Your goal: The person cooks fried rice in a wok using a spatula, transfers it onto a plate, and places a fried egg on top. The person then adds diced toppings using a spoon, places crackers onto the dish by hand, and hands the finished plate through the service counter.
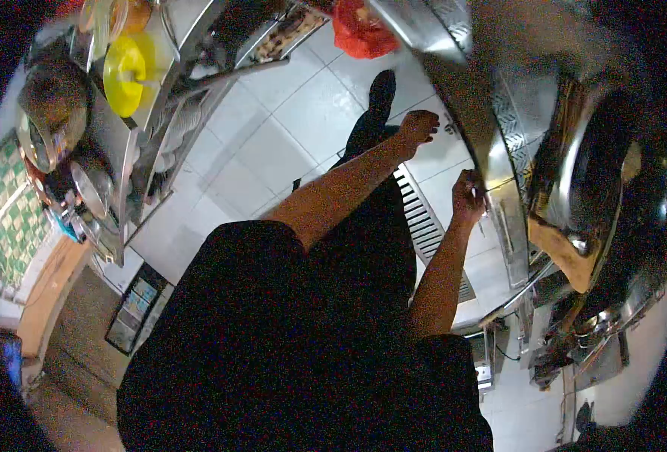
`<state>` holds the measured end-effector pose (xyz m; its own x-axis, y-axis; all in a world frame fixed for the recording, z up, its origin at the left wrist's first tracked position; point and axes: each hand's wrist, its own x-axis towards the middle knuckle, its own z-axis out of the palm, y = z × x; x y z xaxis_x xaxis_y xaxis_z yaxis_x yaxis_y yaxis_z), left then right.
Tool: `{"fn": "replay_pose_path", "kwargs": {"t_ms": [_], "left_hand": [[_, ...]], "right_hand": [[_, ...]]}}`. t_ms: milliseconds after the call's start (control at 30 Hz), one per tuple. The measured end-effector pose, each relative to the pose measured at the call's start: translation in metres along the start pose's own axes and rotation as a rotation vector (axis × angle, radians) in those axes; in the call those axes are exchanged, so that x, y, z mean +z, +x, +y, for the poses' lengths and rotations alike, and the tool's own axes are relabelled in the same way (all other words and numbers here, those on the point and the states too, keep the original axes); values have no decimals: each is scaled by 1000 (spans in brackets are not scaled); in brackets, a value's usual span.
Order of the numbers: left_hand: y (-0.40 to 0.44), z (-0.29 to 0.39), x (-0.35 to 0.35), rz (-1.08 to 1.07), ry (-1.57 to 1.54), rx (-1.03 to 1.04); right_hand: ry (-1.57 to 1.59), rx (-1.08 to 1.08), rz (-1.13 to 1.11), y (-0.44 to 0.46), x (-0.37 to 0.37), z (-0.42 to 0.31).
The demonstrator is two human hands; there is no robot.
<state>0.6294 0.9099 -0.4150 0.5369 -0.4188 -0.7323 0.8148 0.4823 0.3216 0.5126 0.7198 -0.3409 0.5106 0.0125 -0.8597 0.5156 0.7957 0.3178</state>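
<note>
The left hand (420,128) is held out over the tiled floor (273,154) with its fingers loosely bent, and the right hand (468,196) is held with fingers curled just beside the metal counter edge (504,202); whether that edge is touched, or anything is pinched by either hand, cannot be told. The dark pan (601,166) is set well to the right of both hands, apparently kept within the right arm's reach. The slatted grate (422,226) is let into the floor near the counter, presumably so that spills are drained.
</note>
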Motion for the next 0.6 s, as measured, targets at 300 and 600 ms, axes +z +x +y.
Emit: {"fn": "replay_pose_path", "kwargs": {"t_ms": [300,600], "left_hand": [[-11,18,8,82,809,214],[-168,128,-63,216,760,142]], "right_hand": [[-857,-395,94,50,-43,-3],[-1024,-86,-301,51,-44,97]]}}
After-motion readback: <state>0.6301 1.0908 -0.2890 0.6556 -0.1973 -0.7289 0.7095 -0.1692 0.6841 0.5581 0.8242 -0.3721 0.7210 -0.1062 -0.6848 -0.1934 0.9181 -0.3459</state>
